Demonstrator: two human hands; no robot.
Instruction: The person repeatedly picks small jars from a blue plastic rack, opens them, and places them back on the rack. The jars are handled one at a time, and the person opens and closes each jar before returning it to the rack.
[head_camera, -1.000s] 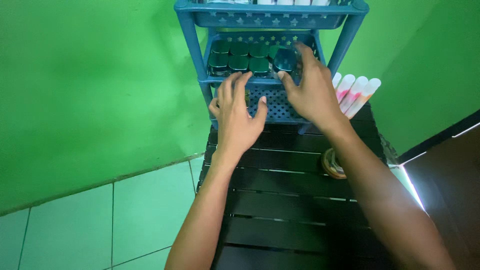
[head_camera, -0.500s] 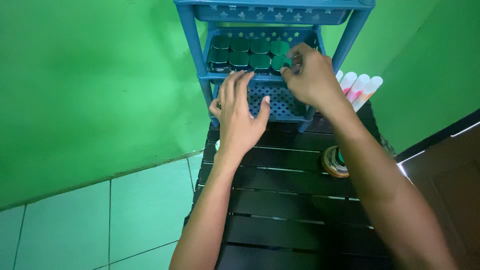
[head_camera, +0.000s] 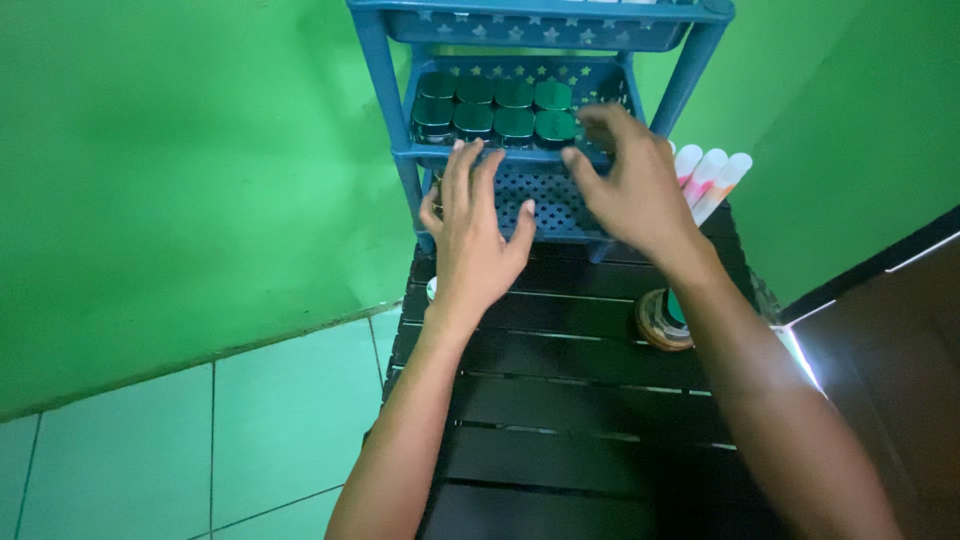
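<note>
A blue plastic rack (head_camera: 385, 110) with star cut-outs stands at the far end of a black slatted table (head_camera: 570, 400). Its middle shelf holds several small jars with dark green lids (head_camera: 495, 110) in two rows. My left hand (head_camera: 475, 235) lies flat against the front of the rack's lower basket (head_camera: 555, 205), fingers spread and holding nothing. My right hand (head_camera: 625, 185) hovers at the front edge of the middle shelf, just right of the jars, with curled, parted fingers that hold nothing. It hides the shelf's right end.
Three white tubes with pink ends (head_camera: 710, 170) lean behind the rack's right side. A round jar with a brown rim (head_camera: 662, 320) sits on the table under my right forearm. Green walls close in on the left and right, and pale tiles (head_camera: 250, 430) cover the floor on the left.
My right hand has pulled back from among the jars on the middle shelf to its front edge and opened out. My left hand has stayed on the lower basket.
</note>
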